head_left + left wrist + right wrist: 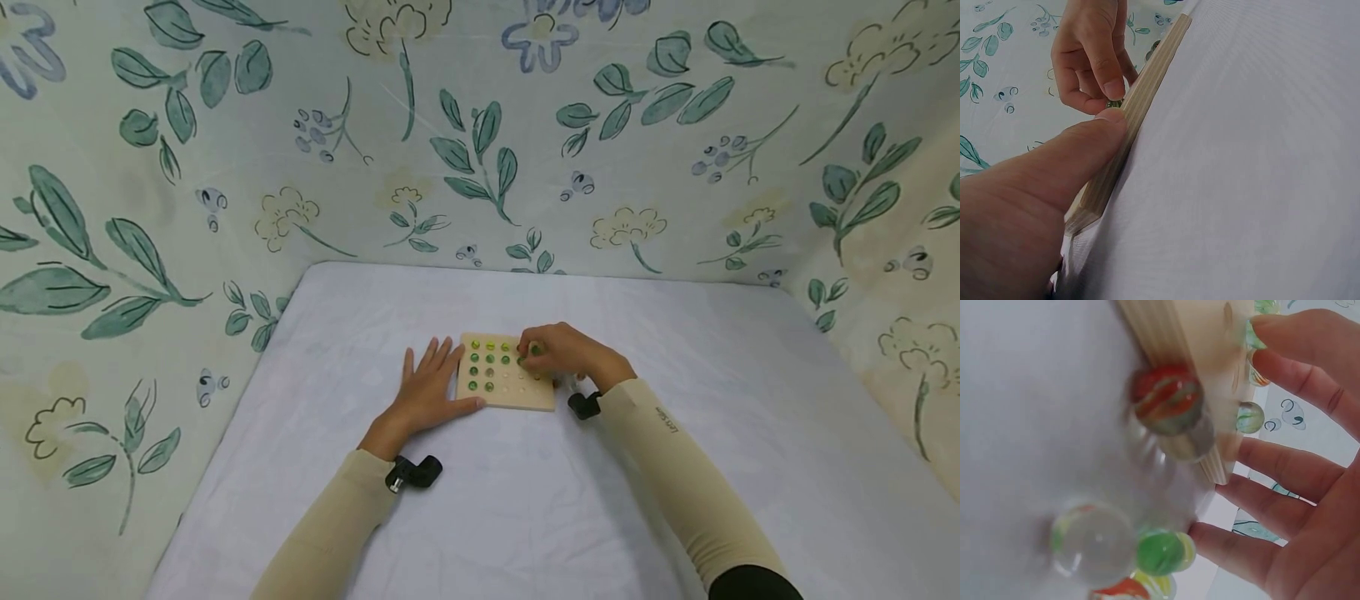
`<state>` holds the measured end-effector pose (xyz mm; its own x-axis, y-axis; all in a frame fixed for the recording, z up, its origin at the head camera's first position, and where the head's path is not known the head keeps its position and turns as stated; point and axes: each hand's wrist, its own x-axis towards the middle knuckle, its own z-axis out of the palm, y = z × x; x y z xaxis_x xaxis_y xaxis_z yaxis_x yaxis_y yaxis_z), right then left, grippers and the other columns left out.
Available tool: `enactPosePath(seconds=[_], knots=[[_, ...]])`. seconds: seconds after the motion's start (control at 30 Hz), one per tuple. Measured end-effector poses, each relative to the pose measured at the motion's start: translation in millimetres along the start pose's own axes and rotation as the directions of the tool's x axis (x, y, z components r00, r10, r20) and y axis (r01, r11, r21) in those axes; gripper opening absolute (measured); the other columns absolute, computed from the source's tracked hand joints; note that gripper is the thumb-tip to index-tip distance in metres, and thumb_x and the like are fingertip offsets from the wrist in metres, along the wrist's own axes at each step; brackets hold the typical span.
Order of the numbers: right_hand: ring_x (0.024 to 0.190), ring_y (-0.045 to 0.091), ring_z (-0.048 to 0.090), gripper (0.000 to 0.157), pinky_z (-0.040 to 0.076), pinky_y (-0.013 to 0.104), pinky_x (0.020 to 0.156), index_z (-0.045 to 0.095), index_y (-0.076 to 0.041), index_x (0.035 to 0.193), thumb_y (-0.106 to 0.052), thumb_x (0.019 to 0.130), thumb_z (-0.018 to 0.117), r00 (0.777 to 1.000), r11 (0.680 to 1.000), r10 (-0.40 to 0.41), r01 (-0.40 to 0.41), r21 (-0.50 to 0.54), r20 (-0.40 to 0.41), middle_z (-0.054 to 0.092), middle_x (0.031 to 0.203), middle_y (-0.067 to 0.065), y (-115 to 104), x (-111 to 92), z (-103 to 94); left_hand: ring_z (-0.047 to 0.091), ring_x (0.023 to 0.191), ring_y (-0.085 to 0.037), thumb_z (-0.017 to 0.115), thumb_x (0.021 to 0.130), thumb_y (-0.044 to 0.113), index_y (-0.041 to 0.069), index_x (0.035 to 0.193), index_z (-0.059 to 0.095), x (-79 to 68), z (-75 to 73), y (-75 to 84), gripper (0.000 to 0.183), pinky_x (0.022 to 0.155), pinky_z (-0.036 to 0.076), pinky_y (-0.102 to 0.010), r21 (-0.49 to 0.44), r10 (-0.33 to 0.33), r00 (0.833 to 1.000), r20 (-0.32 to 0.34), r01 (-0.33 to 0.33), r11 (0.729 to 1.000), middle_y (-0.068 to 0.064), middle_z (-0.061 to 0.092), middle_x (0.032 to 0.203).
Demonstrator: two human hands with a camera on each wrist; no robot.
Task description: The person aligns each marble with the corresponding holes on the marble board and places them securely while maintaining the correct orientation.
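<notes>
A pale wooden board (525, 398) with rows of small hollows lies on the cloth, green glass marbles (490, 358) filling its left and far part. My left hand (429, 390) rests spread at the board's left side; its thumb (1100, 128) touches the near edge. Over the board's right half, my right hand (570, 350) pinches a green marble (1254, 335) between thumb and index finger, its other fingers loosely extended. The hand hides some hollows beneath it. Another marble (1250, 417) sits on the board by its middle finger.
Loose marbles lie on the cloth by the board's right edge: a red-and-orange swirled marble (1169, 400), a clear marble (1094, 544), a green marble (1160, 552) and others. White cloth (480, 517) covers the table; floral fabric (480, 167) hangs behind and at the sides.
</notes>
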<state>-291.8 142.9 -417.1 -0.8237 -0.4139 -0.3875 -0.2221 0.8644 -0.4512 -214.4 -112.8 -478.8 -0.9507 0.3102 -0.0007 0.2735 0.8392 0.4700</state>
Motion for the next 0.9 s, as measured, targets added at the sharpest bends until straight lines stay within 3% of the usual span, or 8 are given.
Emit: enactPosePath(seconds=[0.2, 0.4, 0.67, 0.9], knots=[[0.089, 0.026, 0.055, 0.009, 0.054, 0.035, 0.047, 0.067, -0.031, 0.098, -0.034, 0.09, 0.069, 0.996, 0.997, -0.082, 0.082, 0.006, -0.031, 0.059, 0.113, 0.004, 6.7, -3.0, -2.8, -0.003, 0.148, -0.025, 0.059, 0.077, 0.074, 0.017, 0.156, 0.019, 1.5, 2.7, -0.4, 0.105, 0.113, -0.014, -0.054, 0.001, -0.008, 1.0, 0.011, 0.008, 1.0, -0.005, 0.007, 0.161], [0.093, 0.024, 0.053, 0.005, 0.049, 0.034, 0.068, 0.068, -0.026, 0.095, -0.028, 0.091, 0.068, 0.982, 0.986, -0.166, 0.167, -0.002, -0.084, 0.063, 0.113, 0.001, 12.0, -11.8, -10.2, -0.003, 0.148, -0.025, 0.058, 0.077, 0.075, 0.017, 0.156, 0.019, 1.8, 2.7, 1.1, 0.105, 0.113, -0.014, -0.054, 0.01, -0.006, 1.0, 0.008, 0.006, 1.0, -0.005, 0.007, 0.161], [0.109, 0.029, 0.051, 0.011, 0.044, 0.049, 0.096, 0.067, -0.022, 0.098, -0.028, 0.09, 0.068, 0.978, 0.99, -0.142, 0.141, -0.018, -0.151, 0.061, 0.124, 0.005, 24.0, -24.0, -19.1, 0.0, 0.148, -0.026, 0.061, 0.078, 0.072, 0.015, 0.155, 0.021, 1.6, 1.6, 2.7, 0.104, 0.113, -0.013, -0.055, 0.011, 0.008, 1.0, -0.011, -0.008, 1.0, -0.007, 0.01, 0.161], [0.108, 0.03, 0.052, 0.011, 0.044, 0.048, 0.093, 0.066, -0.02, 0.101, -0.024, 0.09, 0.067, 0.973, 0.989, -0.148, 0.15, -0.006, -0.175, 0.062, 0.122, 0.006, 38.7, -31.4, -21.7, -0.005, 0.148, -0.024, 0.06, 0.078, 0.072, 0.017, 0.156, 0.017, 0.2, -0.8, 2.4, 0.105, 0.113, -0.015, -0.053, 0.003, -0.014, 1.0, 0.024, 0.014, 1.0, -0.005, 0.006, 0.161]])
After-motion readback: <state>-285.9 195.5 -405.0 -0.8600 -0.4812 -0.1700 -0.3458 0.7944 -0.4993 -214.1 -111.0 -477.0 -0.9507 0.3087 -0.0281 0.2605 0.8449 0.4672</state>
